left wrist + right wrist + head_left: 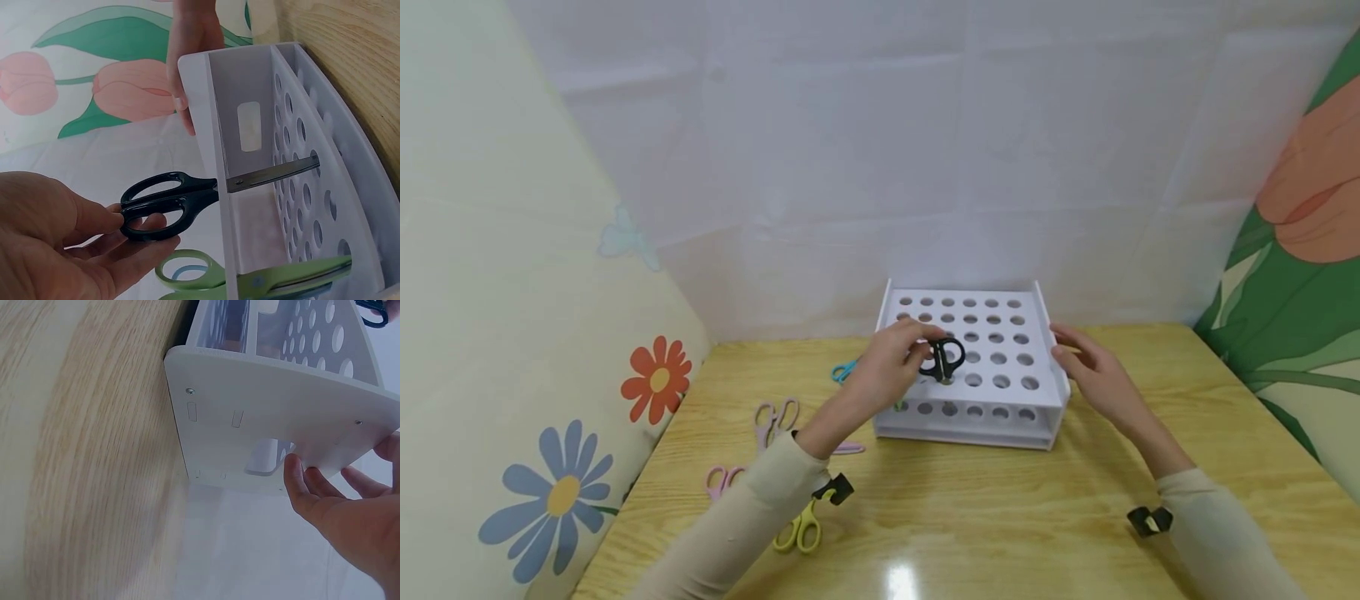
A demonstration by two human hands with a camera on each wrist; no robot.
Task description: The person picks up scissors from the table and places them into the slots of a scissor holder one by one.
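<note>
My left hand (883, 367) pinches one handle loop of a pair of black scissors (939, 364) over the front left of a white two-tier rack (985, 396) with rows of round holes. In the left wrist view, the blades of the black scissors (203, 186) run through the top tier, and their tip reaches a hole in the lower tier. Green scissors (215, 275) stand in the rack beside them, with a bit of blue scissors (187, 270) showing behind. My right hand (1097, 371) rests its fingers against the rack's right side panel (250, 406), near the cut-out.
Left of the rack, blue scissors (838, 372) lie partly behind my left hand. Purple scissors (763, 430), pink scissors (715, 482) and yellow scissors (806, 525) lie on the wooden table (1000, 525), partly covered by my left arm. A white cloth wall (880, 167) stands behind the rack.
</note>
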